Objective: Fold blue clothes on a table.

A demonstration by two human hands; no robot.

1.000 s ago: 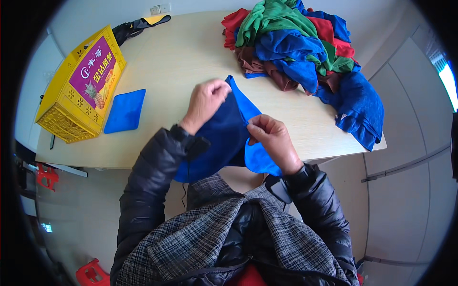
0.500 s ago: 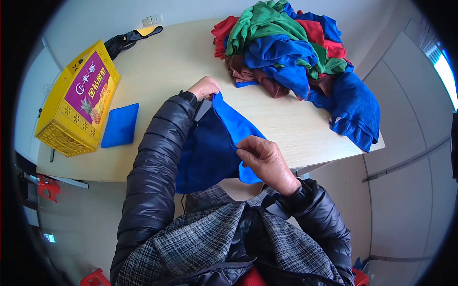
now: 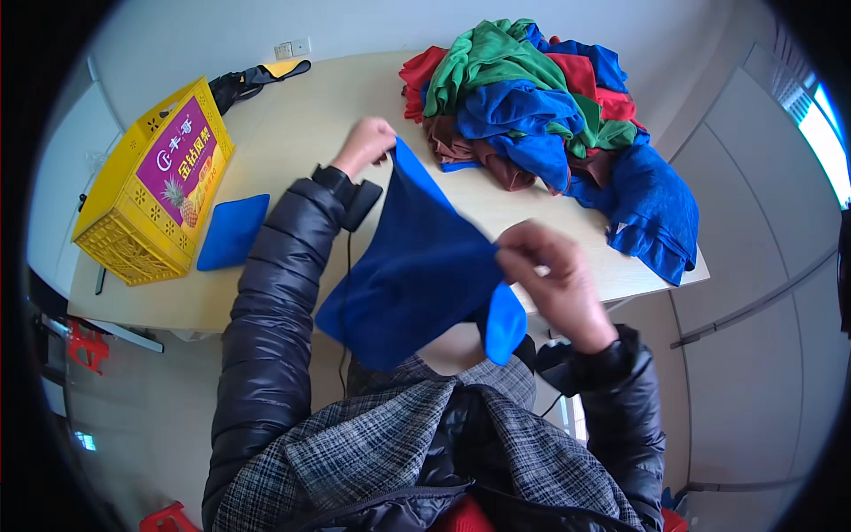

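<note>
A blue cloth (image 3: 409, 266) hangs stretched between my two hands, over the table's near edge and my lap. My left hand (image 3: 365, 146) pinches its upper left corner above the tabletop. At the cloth's right side, my right hand (image 3: 554, 275) grips the edge between thumb and fingers, slightly blurred by motion. Below the right hand a loose flap of the cloth droops. On the table to the left lies a folded blue cloth (image 3: 232, 232), apart from both hands.
A heap of green, blue, red and brown cloths (image 3: 523, 106) covers the table's far right. At the left stands a yellow plastic crate (image 3: 133, 217), with a black and yellow item (image 3: 257, 80) behind it. The pale table (image 3: 319, 97) meets a white wall; red stools (image 3: 87, 348) stand below.
Both hands have moved apart, the left away from me and the right to the right. Between them the cloth has been drawn out wider and tauter.
</note>
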